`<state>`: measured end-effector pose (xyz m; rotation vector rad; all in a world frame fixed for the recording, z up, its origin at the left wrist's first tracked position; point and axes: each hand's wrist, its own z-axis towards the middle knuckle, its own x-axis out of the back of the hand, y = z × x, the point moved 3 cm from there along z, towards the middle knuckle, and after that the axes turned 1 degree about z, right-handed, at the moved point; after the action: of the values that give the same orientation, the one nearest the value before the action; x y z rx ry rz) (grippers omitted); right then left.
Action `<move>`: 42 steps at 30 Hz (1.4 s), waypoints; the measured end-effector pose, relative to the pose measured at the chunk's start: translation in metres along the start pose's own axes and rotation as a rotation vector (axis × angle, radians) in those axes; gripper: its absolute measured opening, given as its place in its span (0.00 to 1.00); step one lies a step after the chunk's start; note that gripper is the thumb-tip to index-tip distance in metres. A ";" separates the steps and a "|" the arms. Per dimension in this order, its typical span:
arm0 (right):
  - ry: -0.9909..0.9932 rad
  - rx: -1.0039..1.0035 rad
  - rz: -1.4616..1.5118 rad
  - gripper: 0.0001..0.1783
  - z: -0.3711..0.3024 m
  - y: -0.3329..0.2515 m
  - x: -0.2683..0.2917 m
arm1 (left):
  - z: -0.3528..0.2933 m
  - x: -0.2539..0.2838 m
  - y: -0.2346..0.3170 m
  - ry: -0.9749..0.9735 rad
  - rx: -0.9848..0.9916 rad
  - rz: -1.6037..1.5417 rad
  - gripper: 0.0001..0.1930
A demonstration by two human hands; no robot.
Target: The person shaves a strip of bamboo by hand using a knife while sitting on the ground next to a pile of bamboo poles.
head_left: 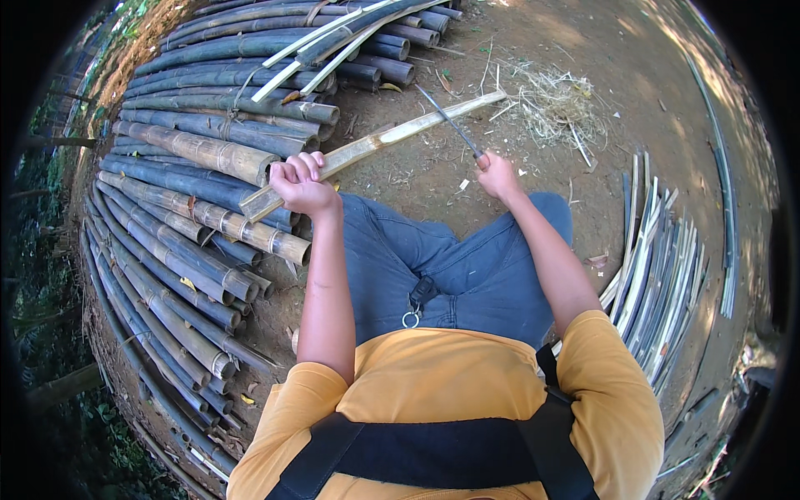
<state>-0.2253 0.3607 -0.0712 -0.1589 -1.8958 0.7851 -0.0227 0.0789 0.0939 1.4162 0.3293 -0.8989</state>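
Bamboo slat (375, 143) across knees, over dirt | left hand (300, 185) fisted round near end | right hand (497, 173) closed on knife (450, 123) | stiff, light, splintery edges likely; grip near end, clear of blade

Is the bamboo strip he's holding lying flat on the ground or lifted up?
Lifted at the near end: the left hand grips the strip above the lap; its far tip looks near the dirt.

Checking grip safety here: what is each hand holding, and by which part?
Left hand grips the split bamboo piece near its close end; right hand holds the knife by its handle.
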 end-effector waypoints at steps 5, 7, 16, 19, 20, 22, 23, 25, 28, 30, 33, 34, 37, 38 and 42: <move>0.020 -0.045 -0.057 0.10 -0.007 0.015 0.007 | 0.016 0.007 -0.005 0.081 0.037 0.010 0.18; 0.131 -0.191 -0.032 0.10 0.004 0.023 0.001 | 0.021 0.006 -0.006 0.097 0.039 -0.014 0.18; -0.027 -0.081 0.044 0.10 -0.017 -0.012 0.011 | 0.019 0.000 -0.005 0.000 0.027 -0.026 0.18; -0.074 0.081 0.079 0.10 -0.046 -0.046 0.016 | 0.020 0.001 -0.005 -0.013 0.035 -0.068 0.18; -0.078 0.105 0.111 0.09 -0.057 -0.055 0.017 | 0.018 0.000 -0.005 -0.022 0.034 -0.058 0.18; -0.043 0.062 0.041 0.09 -0.061 -0.058 0.016 | 0.014 -0.006 -0.004 -0.047 0.030 -0.046 0.18; -0.025 0.041 0.006 0.08 -0.062 -0.059 0.016 | 0.012 -0.006 -0.002 -0.046 0.032 -0.035 0.18; 0.075 -0.045 0.023 0.08 -0.044 -0.038 0.005 | 0.010 -0.005 -0.005 -0.050 0.039 -0.023 0.19; 0.140 -0.165 0.084 0.08 -0.024 -0.022 0.009 | 0.009 0.001 -0.007 -0.063 0.033 -0.048 0.19; 0.117 -0.173 0.090 0.08 -0.024 -0.029 0.017 | 0.006 0.005 -0.007 -0.075 0.032 -0.049 0.19; 0.027 -0.028 0.059 0.07 -0.050 -0.066 0.033 | 0.006 0.005 0.002 -0.116 -0.031 -0.012 0.20; -0.011 0.021 0.063 0.07 -0.056 -0.066 0.033 | 0.005 0.003 0.005 -0.103 -0.008 -0.009 0.20; 0.024 0.133 0.093 0.08 -0.067 -0.064 0.035 | 0.015 -0.011 0.002 -0.144 0.020 -0.034 0.20; 0.027 0.075 0.095 0.08 -0.061 -0.053 0.031 | 0.019 -0.016 0.001 -0.184 0.017 -0.039 0.20; 0.166 -0.016 0.061 0.08 -0.049 -0.033 0.031 | 0.033 -0.041 0.011 -0.301 0.003 0.047 0.18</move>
<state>-0.1900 0.3707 -0.0152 -0.2850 -1.7478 0.7736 -0.0517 0.0612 0.1357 1.2636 0.0674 -1.0573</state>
